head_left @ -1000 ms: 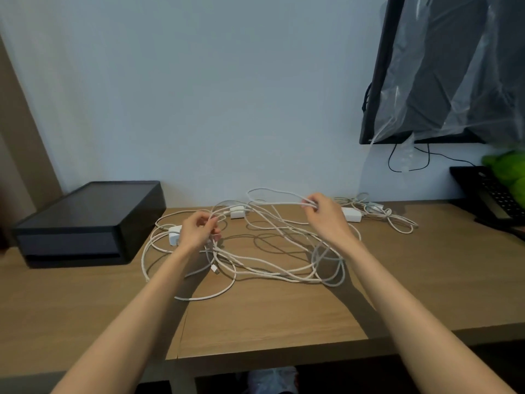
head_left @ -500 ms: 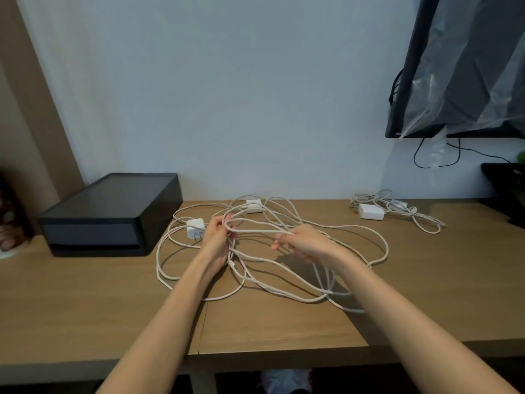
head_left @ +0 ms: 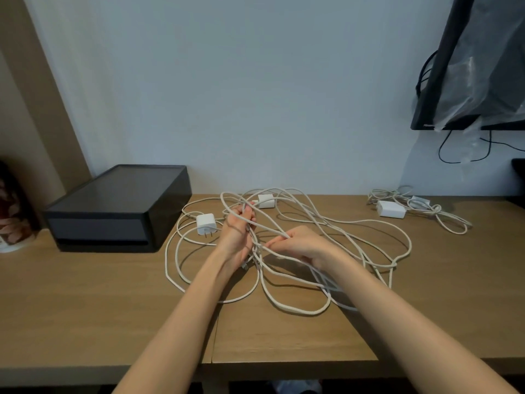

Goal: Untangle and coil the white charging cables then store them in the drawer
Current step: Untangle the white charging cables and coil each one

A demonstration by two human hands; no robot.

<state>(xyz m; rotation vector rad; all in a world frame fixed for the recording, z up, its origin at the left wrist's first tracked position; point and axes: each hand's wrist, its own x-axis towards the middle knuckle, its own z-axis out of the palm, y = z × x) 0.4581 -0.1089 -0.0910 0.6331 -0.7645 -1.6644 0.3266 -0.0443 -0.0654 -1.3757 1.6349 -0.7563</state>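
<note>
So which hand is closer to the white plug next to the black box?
Left. The left hand grips the white cables just right of the white plug; the right hand pinches them farther right, beyond the left hand.

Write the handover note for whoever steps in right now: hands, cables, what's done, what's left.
Left hand grips several strands of the tangled cables; right hand pinches one strand beside it.
The tangle sprawls on the desk; a second bundle lies far right; the black drawer box sits left, apparently shut.
Done: nothing coiled or stored.
Left: untangle, coil both lots, put them in the drawer.
</note>
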